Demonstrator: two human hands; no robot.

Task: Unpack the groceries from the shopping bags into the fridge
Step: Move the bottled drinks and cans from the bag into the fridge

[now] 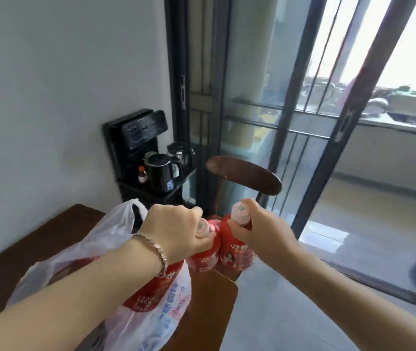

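Observation:
My left hand [176, 230] grips the neck of a red-labelled bottle [203, 259] with a pale cap, held just above the table's far corner. My right hand [257, 229] grips a second red bottle [236, 254] of the same kind by its neck, its cap showing above my fingers. The two bottles touch side by side. Under my left forearm a translucent white plastic shopping bag [116, 239] sits on the brown wooden table [37, 239], with more red packaging showing inside it. The fridge is out of view.
A dark wooden chair [245, 177] stands just beyond the table. A black water dispenser [136, 143] with a black kettle [161, 173] and a glass jug stands against the wall. Glass sliding doors [290, 110] fill the right side, with tiled floor below and a dark object at far right.

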